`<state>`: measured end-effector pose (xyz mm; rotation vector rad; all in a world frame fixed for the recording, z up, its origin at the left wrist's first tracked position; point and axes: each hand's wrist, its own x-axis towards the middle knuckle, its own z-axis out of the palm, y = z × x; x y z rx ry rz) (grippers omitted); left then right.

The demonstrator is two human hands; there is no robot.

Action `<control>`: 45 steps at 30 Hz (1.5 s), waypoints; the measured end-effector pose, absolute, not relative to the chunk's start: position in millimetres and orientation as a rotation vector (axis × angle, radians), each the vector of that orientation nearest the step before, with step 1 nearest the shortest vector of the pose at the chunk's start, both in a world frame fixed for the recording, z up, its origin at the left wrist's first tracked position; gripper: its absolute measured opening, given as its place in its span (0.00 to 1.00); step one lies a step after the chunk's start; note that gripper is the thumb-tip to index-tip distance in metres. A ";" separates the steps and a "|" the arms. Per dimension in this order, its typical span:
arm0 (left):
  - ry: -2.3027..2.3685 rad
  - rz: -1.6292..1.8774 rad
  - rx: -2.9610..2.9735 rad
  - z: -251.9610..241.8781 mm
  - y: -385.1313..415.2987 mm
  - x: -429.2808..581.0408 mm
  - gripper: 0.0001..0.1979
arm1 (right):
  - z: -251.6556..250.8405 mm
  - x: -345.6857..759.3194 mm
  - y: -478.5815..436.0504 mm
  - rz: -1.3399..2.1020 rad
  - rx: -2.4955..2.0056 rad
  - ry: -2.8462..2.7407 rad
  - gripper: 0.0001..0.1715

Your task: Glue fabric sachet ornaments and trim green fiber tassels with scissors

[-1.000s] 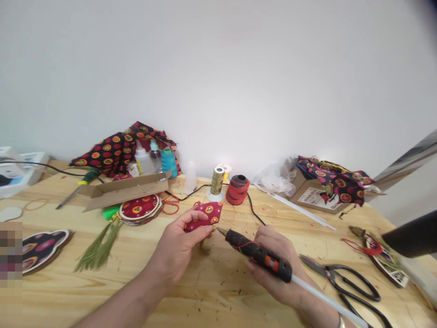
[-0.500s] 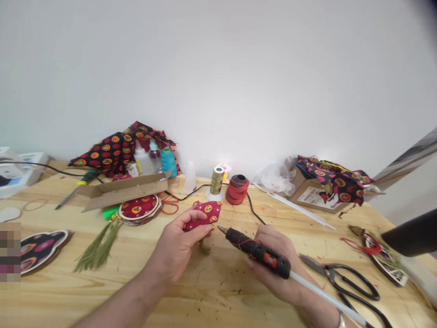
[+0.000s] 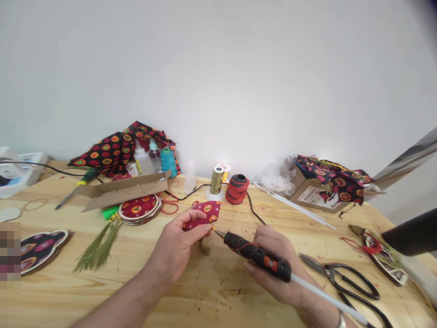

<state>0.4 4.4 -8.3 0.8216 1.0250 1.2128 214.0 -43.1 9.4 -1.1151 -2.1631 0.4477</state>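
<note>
Between thumb and fingers, my left hand [image 3: 179, 241] pinches a small red patterned fabric piece [image 3: 208, 211]. A bit of yellow cord [image 3: 213, 227] shows at its lower edge by my thumb, and olive threads [image 3: 205, 247] hang beneath. My right hand [image 3: 276, 269] is closed around a black glue gun [image 3: 257, 256] with a white glue stick [image 3: 324, 295] running out of its back. The metal nozzle [image 3: 219, 233] points at the yellow cord, very close to it; I cannot tell whether they touch.
Black-handled scissors [image 3: 351, 282] lie to the right. Behind my hands stand a gold thread spool [image 3: 216, 181] and a red thread spool [image 3: 237, 189]. On the left are a cardboard tray [image 3: 126, 191], round fabric pieces [image 3: 139, 209], an olive tassel [image 3: 99, 246] and a screwdriver [image 3: 73, 193].
The glue gun's nozzle has shifted slightly left and down beside the yellow cord. My left hand and the fabric piece have hardly moved.
</note>
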 end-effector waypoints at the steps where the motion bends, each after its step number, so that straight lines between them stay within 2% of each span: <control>1: 1.029 1.214 0.821 -8.5 4.5 0.4 0.11 | 9.3 214.2 -43.0 0.446 -1.095 -2.156 0.10; 16: 1.019 1.205 0.815 -6.7 3.0 0.9 0.11 | 8.0 214.3 -41.1 0.425 -1.122 -2.147 0.12; 21: 1.021 1.232 0.810 -5.6 2.8 0.8 0.10 | 7.7 221.1 -36.9 0.320 -1.202 -2.128 0.13; 25: 1.030 1.235 0.802 -7.0 3.9 0.1 0.10 | 15.7 234.8 -30.4 0.121 -1.293 -2.232 0.10; 28: 1.036 1.221 0.804 -8.0 4.9 -0.8 0.10 | 24.7 243.3 -27.0 0.142 -1.356 -2.365 0.03; 35: 1.029 1.215 0.794 -2.7 5.6 -0.5 0.11 | 26.8 251.8 -20.2 0.069 -1.391 -2.542 0.13; 39: 1.035 1.222 0.785 -1.3 5.2 -0.1 0.12 | 29.6 262.3 -13.8 -0.007 -1.355 -2.719 0.15; 45: 1.032 1.217 0.768 -0.7 4.6 0.0 0.13 | 31.3 293.5 9.1 -0.339 -1.363 -2.874 0.21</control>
